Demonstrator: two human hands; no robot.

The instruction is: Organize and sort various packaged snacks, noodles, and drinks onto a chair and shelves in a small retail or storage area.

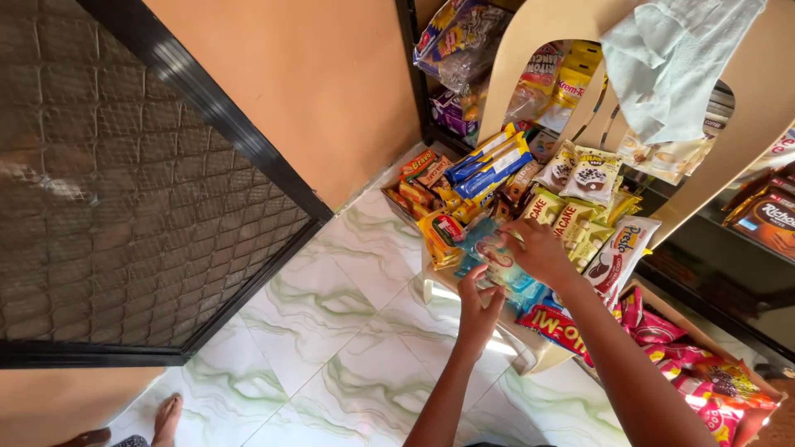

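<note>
Both hands worked over a cream plastic chair (530, 33) whose seat was heaped with snack packets. The left hand (479, 308) reached up from below, fingers closed on the near edge of a pale blue packet (495, 258). The right hand (540, 252) came in from the right and gripped the same packet along its far right side, so the two hands were clamped on it together, just apart from each other. The packet sat at the near left part of the heap, touching a yellow packet (441, 236) on its left. Farther off lay long blue and yellow biscuit packs (490, 165) and white cake packets (590, 175). A light cloth (671, 62) hung over the chair back. Pink packets (704, 385) filled a box to the near right. Marbled white floor tiles (331, 331) spread to the left.
</note>
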